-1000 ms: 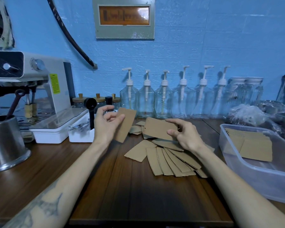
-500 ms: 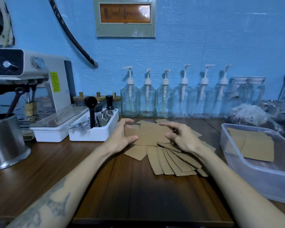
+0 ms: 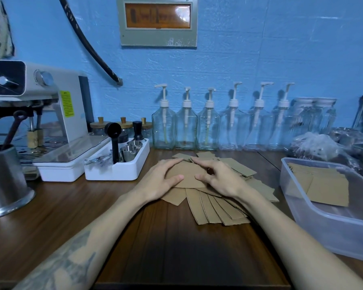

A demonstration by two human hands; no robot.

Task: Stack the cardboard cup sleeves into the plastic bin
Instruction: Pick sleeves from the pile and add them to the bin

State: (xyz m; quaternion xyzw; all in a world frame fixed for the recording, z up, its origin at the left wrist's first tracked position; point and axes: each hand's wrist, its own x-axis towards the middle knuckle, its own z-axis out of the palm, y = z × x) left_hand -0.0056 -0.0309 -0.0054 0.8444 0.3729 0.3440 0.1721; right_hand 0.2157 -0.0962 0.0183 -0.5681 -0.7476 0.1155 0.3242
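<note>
Dark wooden counter (image 3: 50, 222) is filling the lower frame under a blue wall, and you are working at its middle. At frame centre your two hands are lying on a small stack of cardboard cup sleeves (image 3: 188, 176), which is sitting on top of the loose sleeve pile (image 3: 218, 208) fanned out below and to the right of it. Your left hand (image 3: 159, 181) is resting palm down on the stack's left end, fingers arched over its far edge and thumb stretched along its near edge, so the hand is bracketing the cardboard. Your right hand (image 3: 220, 178) is mirroring it on the right end, fingers gently bent over the far edge, thumb pointing inward toward the left thumb. Both forearms are coming up from the bottom corners and converging on the stack; the left one is showing a dark tattoo. Whether the fingers are truly pinching the sleeves or only pressing them together, you cannot tell.

At the right edge of the frame the clear plastic bin (image 3: 302, 210) is holding a few sleeves already lying flat inside (image 3: 323, 185). Just left of your hands a white tray (image 3: 117, 170) is carrying metal cups and a black scoop. Behind, a row of pump bottles (image 3: 186, 128) is lining the wall. An espresso machine (image 3: 40, 105) is occupying the upper left.
</note>
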